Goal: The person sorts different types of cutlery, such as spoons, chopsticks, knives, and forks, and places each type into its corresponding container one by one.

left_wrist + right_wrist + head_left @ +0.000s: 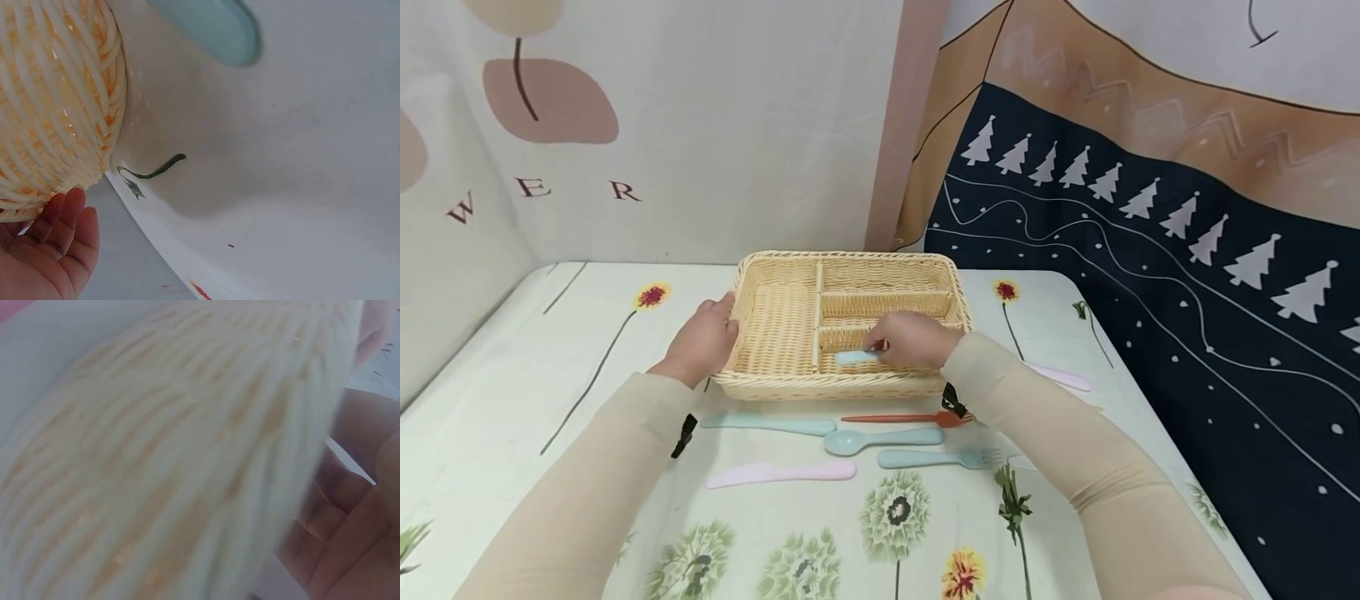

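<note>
A woven basket (775, 325) stands at the back middle of the table, with one large compartment on the left and three narrower ones on the right. My left hand (703, 337) holds its left rim; in the left wrist view the fingers (72, 231) lie against the weave. Over the front right compartment, my right hand (917, 340) pinches a light blue utensil (853, 357). Only one end of that piece shows, so its kind is hidden. In the right wrist view the basket wall (156, 456) covers part of the right hand (356, 537).
In front of the basket lie a light blue knife (767, 424), an orange-red fork (902, 418), a light blue spoon (887, 438), a light blue fork (928, 458) and a pink knife (782, 474). Another pink utensil (1063, 377) lies beyond the right forearm, partly covered.
</note>
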### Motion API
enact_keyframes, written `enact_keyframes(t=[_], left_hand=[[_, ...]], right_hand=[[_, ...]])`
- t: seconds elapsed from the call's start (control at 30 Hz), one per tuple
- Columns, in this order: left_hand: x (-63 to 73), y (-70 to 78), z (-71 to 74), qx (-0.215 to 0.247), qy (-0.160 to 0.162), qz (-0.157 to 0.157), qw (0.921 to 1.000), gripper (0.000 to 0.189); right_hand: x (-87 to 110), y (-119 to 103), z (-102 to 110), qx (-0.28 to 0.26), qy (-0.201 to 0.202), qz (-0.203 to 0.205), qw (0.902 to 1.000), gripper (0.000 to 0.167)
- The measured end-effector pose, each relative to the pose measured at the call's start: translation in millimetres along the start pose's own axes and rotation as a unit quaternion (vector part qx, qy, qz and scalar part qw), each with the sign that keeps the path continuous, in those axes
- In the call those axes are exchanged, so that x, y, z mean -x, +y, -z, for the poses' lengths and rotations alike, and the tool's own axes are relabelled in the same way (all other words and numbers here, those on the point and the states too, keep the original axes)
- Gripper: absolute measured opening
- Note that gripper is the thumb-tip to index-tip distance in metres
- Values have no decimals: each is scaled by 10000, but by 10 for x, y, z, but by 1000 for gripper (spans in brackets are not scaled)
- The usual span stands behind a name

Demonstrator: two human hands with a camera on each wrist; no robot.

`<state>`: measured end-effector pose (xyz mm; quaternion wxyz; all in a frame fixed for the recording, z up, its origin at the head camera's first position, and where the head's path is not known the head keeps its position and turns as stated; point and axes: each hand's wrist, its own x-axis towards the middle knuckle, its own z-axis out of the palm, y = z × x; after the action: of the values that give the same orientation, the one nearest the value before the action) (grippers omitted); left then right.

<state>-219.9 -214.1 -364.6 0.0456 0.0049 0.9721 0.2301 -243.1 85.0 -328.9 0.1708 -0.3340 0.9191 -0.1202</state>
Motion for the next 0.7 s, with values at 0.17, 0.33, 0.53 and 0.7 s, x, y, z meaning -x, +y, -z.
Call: enact_keyframes(t=[0.17, 0.33, 0.53, 0.7], left_hand=[[3, 7, 7, 49, -45, 45, 10000, 56], [14, 11, 6, 111, -100, 104, 9998, 56], [21, 12, -4, 124, -80, 108, 9998, 56], [13, -1, -3, 111, -78, 89, 9999, 56]], right_hand=[[-9, 8, -53, 84, -189, -13, 9998, 25], [-6, 15, -90, 74, -270, -56, 9996, 25], [-14, 32, -118, 39, -321, -168, 9993, 24], [-32, 38, -129, -33, -375, -238, 9990, 24]])
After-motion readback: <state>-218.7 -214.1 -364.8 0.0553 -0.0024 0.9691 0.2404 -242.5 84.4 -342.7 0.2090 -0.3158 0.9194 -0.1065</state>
